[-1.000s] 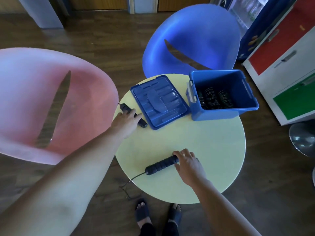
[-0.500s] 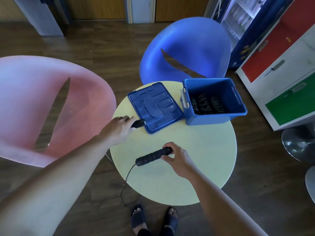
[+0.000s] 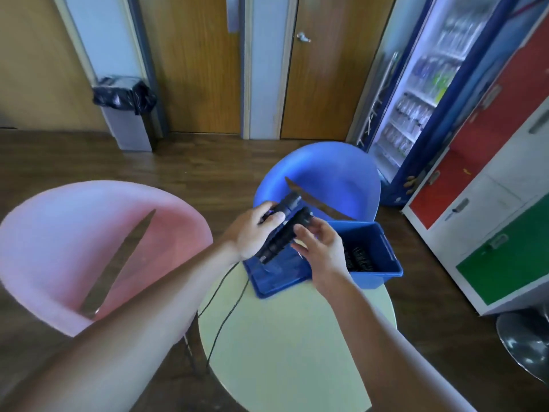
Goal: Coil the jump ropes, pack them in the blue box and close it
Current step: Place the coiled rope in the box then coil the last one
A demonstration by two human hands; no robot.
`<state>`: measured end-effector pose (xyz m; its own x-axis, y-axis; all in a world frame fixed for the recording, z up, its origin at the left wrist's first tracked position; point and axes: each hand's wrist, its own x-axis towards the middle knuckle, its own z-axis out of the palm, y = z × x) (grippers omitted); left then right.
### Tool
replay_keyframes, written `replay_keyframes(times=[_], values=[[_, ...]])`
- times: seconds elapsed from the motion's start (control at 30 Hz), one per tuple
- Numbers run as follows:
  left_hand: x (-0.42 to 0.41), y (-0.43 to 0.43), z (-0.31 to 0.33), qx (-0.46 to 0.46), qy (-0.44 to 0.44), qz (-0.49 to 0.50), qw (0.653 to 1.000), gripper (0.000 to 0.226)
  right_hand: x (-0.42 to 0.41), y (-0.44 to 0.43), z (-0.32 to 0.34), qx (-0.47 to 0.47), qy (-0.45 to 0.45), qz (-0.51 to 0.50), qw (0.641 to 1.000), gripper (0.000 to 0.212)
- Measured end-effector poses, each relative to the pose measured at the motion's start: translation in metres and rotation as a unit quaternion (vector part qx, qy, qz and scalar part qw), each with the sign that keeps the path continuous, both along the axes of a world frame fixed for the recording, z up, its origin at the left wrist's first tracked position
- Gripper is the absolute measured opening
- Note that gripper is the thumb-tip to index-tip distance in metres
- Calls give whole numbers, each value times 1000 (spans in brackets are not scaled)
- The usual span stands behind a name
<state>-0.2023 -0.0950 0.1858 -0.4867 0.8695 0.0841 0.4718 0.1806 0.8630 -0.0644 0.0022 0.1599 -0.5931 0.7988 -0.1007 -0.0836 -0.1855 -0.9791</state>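
Both black jump rope handles [image 3: 282,230] are raised side by side above the blue lid [image 3: 274,278]. My left hand [image 3: 252,230] grips them from the left. My right hand [image 3: 319,245] holds the nearer handle from the right, fingers curled on it. The thin black cord [image 3: 228,310] hangs from the handles down over the table's left edge. The open blue box [image 3: 383,254] stands behind my right hand on the round pale yellow table [image 3: 291,346], with coiled black ropes [image 3: 361,258] inside.
A pink chair [image 3: 89,251] stands to the left of the table and a blue chair [image 3: 326,179] behind it. Coloured lockers [image 3: 490,209] and a drinks fridge [image 3: 421,93] line the right side. A bin [image 3: 124,114] stands by the far wall.
Both hands lifted the handles off the table and brought them together above the lid. The camera tilted up, showing the doors and wall.
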Motion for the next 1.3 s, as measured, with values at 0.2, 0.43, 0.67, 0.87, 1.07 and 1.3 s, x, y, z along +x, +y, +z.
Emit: replay_keyframes(times=[0.2,0.43,0.67,0.87,1.07,1.3], values=[[23,8,83,107,-67,13,992,19,-2,13,90,61,66,-22,996,14],[47,16,142,134,-120,-20,983,49,4,20,159,115,68,-52,990,12],[57,32,179,206,-131,31,969,30,17,16,199,229,44,-84,969,12],[61,40,204,235,-202,61,949,34,25,-2,195,120,31,49,991,31],[54,46,209,230,-255,51,938,25,14,-6,205,161,52,24,985,30],[39,38,214,240,-270,24,932,26,2,-12,218,151,73,44,985,24]])
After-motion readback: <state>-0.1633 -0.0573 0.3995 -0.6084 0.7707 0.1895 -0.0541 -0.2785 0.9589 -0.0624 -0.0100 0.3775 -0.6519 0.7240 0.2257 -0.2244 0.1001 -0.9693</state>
